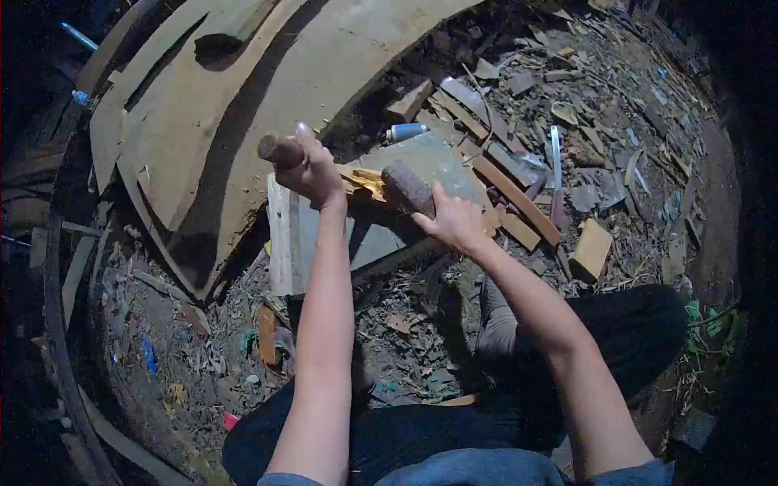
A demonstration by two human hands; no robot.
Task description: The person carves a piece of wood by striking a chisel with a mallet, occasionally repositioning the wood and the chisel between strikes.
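Note:
My left hand (312, 172) is wrapped round a thick brown wooden piece (279, 151) with a rounded end, its thumb pointing up. My right hand (454, 219) grips the near end of a dark brown, rough block (407, 186), fingers partly hidden beneath it. Between the hands shows a yellowish, splintered piece of wood (369, 183), right beside the dark block. Below them lies a flat grey board (377, 247) with a pale wooden edge piece (284, 235) at its left.
Large curved wooden slabs (324, 69) rise at the upper left. A blue cylinder (407, 131) lies behind the board. To the right are wood strips (517, 198), a narrow pale blade (556, 154) with a reddish handle and a yellowish block (592, 249), among chips and scraps.

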